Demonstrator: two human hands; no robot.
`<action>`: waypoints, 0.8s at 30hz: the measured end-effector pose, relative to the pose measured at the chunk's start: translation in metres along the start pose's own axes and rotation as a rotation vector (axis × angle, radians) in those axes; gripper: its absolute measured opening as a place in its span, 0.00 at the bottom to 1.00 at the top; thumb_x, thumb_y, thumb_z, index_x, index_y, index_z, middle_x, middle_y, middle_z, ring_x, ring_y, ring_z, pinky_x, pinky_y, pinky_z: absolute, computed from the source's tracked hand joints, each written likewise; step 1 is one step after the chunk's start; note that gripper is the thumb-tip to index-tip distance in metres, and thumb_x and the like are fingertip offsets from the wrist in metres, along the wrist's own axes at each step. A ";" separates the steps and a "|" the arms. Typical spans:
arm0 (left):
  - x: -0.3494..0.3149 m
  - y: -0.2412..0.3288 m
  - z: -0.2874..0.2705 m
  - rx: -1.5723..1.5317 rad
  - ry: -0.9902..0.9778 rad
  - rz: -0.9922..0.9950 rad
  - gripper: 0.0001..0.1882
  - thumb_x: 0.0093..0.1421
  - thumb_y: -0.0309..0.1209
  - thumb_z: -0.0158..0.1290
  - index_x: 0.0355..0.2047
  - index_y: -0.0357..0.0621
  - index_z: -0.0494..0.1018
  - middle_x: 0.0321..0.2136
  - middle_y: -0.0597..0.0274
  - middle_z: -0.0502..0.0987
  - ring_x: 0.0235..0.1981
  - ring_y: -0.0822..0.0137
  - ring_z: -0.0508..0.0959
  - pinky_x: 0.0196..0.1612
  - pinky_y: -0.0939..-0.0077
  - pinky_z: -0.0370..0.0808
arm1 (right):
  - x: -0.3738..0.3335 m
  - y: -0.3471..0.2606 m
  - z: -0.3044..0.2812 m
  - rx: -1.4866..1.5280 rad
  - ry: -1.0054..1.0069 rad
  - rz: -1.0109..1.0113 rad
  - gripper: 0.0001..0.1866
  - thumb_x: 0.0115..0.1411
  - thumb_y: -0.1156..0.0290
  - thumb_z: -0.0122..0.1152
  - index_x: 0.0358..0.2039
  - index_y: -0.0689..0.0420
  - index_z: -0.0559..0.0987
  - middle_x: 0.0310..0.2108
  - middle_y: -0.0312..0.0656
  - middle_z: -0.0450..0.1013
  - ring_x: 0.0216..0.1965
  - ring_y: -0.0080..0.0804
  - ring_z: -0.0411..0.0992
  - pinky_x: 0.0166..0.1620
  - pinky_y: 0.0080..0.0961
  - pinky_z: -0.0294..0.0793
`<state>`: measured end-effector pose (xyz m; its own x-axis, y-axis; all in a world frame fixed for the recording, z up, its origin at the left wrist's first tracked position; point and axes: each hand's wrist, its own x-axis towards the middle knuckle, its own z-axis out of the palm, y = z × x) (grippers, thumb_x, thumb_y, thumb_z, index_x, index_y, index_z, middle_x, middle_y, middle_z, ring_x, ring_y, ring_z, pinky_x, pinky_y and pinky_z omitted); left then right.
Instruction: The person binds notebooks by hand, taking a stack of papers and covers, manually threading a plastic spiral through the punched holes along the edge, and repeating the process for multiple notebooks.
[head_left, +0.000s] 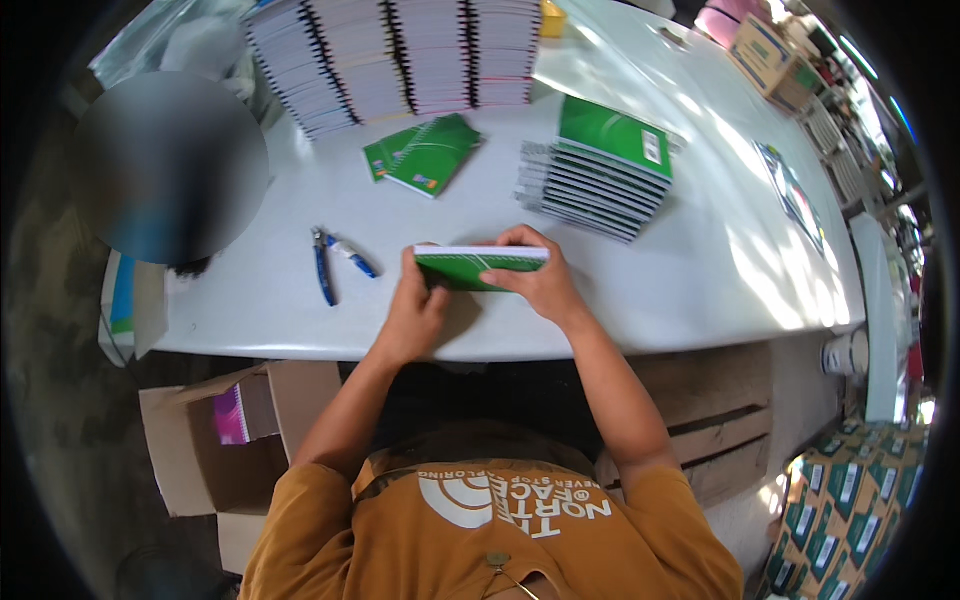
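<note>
Both my hands hold a green spiral notebook (462, 271) over the near part of the table, tipped so its white page edge faces up. My left hand (418, 305) is closed on its left end. My right hand (540, 283) grips the right end, thumb on the green cover. To the right beyond my hands stands a stack of green notebooks (615, 145). Two more green notebooks (425, 152) lie overlapping farther off. Left of my left hand are blue-handled pliers (325, 272) and a slim blue-and-white object (352, 258) that touches or nearly touches them.
Tall stacks of spiral-bound notebooks (400, 60) line the far side of the white table (720, 250). An open cardboard box (180, 440) with a purple notebook (231, 415) is below left. A wooden pallet-like surface (700, 410) and patterned boxes (850, 500) are at lower right.
</note>
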<state>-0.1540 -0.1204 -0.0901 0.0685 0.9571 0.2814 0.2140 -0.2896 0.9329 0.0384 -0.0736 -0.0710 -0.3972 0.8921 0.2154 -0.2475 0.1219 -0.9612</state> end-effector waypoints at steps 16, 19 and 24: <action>0.074 -0.057 -0.166 1.248 0.381 0.106 0.19 0.59 0.38 0.46 0.49 0.46 0.65 0.52 0.51 0.62 0.54 0.50 0.59 0.54 0.53 0.56 | -0.018 -0.009 -0.001 -0.193 0.004 -0.044 0.10 0.53 0.81 0.57 0.37 0.61 0.78 0.38 0.41 0.76 0.41 0.24 0.72 0.47 0.20 0.69; 0.083 -0.060 -0.174 1.282 0.248 -0.157 0.24 0.59 0.44 0.45 0.54 0.50 0.62 0.54 0.51 0.60 0.56 0.51 0.59 0.57 0.56 0.53 | -0.015 -0.007 -0.001 -0.177 -0.016 -0.114 0.10 0.53 0.81 0.57 0.37 0.62 0.78 0.38 0.41 0.76 0.41 0.25 0.72 0.48 0.20 0.68; 0.105 -0.034 -0.180 1.143 0.118 -0.100 0.24 0.53 0.27 0.45 0.53 0.49 0.64 0.52 0.55 0.63 0.55 0.53 0.62 0.55 0.55 0.57 | -0.017 -0.015 0.004 -0.198 -0.005 -0.159 0.11 0.54 0.80 0.57 0.40 0.63 0.77 0.38 0.41 0.76 0.42 0.24 0.71 0.48 0.20 0.68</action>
<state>-0.3293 -0.0095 -0.0517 -0.0776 0.9529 0.2931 0.9752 0.0115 0.2208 0.0453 -0.0923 -0.0595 -0.3716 0.8528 0.3670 -0.1295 0.3439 -0.9300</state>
